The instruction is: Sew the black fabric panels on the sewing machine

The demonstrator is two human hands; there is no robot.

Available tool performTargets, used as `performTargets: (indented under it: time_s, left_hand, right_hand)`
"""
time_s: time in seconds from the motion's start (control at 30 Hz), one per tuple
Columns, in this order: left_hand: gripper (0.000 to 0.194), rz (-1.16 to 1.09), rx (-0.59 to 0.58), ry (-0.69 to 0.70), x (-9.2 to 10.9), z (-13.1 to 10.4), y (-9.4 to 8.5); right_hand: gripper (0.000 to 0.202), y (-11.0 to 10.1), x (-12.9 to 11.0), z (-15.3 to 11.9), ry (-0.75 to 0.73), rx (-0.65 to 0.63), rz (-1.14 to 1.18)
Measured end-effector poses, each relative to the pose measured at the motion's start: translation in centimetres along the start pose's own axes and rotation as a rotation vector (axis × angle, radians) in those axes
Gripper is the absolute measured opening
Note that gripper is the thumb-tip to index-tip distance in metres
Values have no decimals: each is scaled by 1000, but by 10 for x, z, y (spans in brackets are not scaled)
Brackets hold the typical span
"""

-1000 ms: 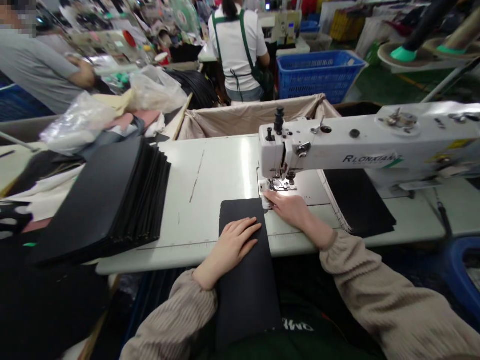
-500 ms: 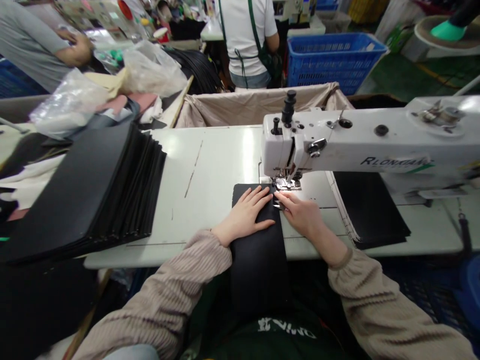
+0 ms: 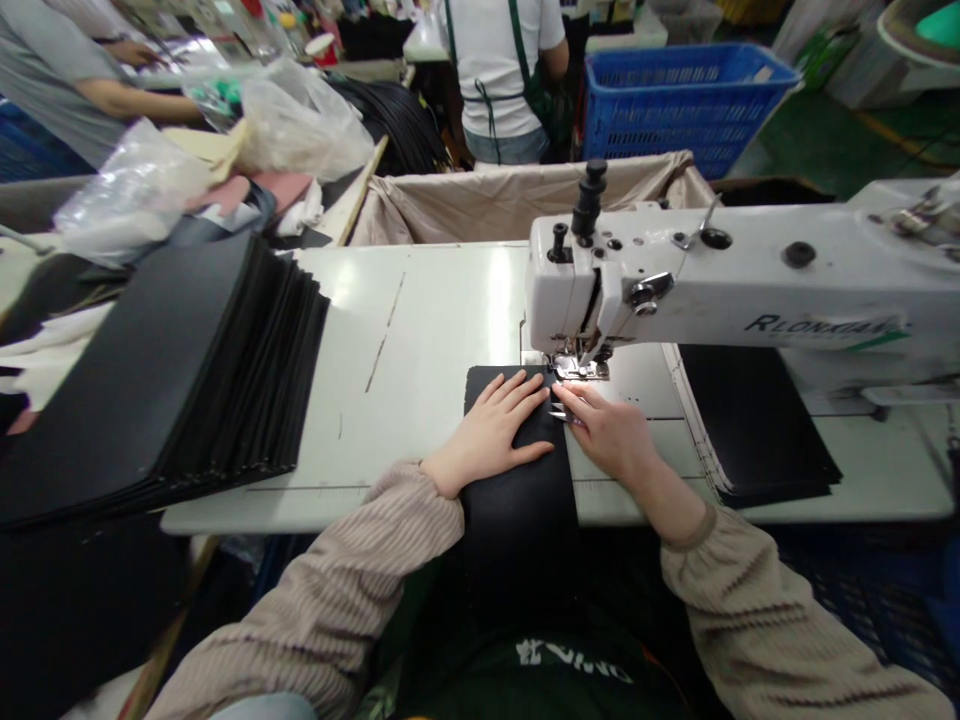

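Observation:
My left hand (image 3: 487, 432) lies flat with spread fingers on a black leather-like panel (image 3: 517, 530), which runs from the table down over its front edge. Fingers curled, my right hand (image 3: 616, 435) holds a pair of thread snips (image 3: 559, 412); their pointed metal tips poke out toward the panel, while the rest is hidden in the palm. The right fingertips touch the panel's right edge, just in front of the presser foot (image 3: 583, 368) of a white sewing machine (image 3: 720, 280).
A tall stack of black panels (image 3: 187, 350) stands at the left, and a smaller black pile (image 3: 757, 420) lies right of the needle. Behind the table are a cloth-lined bin (image 3: 450, 210) and a blue crate (image 3: 675, 110). Two other people work farther back.
The view has shifted slightly, and my hands keep nearly the same place on the panel. At the far left, another person's arm now reaches farther right.

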State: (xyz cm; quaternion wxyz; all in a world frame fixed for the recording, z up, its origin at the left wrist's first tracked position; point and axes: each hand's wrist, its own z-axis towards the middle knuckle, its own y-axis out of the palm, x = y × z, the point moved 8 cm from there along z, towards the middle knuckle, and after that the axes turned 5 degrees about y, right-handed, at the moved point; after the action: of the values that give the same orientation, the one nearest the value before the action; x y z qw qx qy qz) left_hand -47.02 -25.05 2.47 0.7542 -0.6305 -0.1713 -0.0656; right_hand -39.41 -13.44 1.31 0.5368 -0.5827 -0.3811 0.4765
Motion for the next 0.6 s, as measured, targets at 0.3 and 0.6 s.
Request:
performTargets:
  time_s: [0.3, 0.6]
  left_hand:
    - [74, -3, 15, 17, 1, 0, -1]
    - [73, -2, 24, 14, -1, 1, -1]
  right_hand:
    - [51, -1, -2, -1, 0, 0, -37]
    - [50, 0, -1, -1, 1, 18, -62]
